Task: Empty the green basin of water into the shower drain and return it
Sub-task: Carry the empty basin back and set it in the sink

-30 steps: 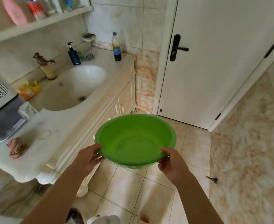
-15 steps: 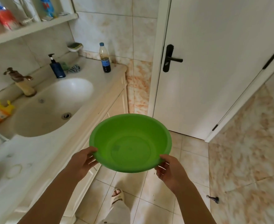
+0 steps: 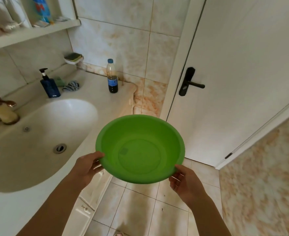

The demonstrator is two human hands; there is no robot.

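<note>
A round green plastic basin (image 3: 140, 149) is held in the air in front of me, tilted so its inside faces me. No water shows in it. My left hand (image 3: 89, 166) grips its near left rim, thumb on top. My right hand (image 3: 185, 181) grips the near right rim. The basin hangs over the right edge of the vanity counter (image 3: 96, 92) and the tiled floor. No shower drain is in view.
A white sink (image 3: 38, 138) with a brass tap (image 3: 2, 109) is at the left. A blue pump bottle (image 3: 49, 86) and a dark drink bottle (image 3: 112, 77) stand on the counter. A white door with a black handle (image 3: 189, 82) is ahead.
I have moved forward along the vanity with the basin, so the sink and counter now lie closer and lower left. Both hands keep the same grip on the rim.
</note>
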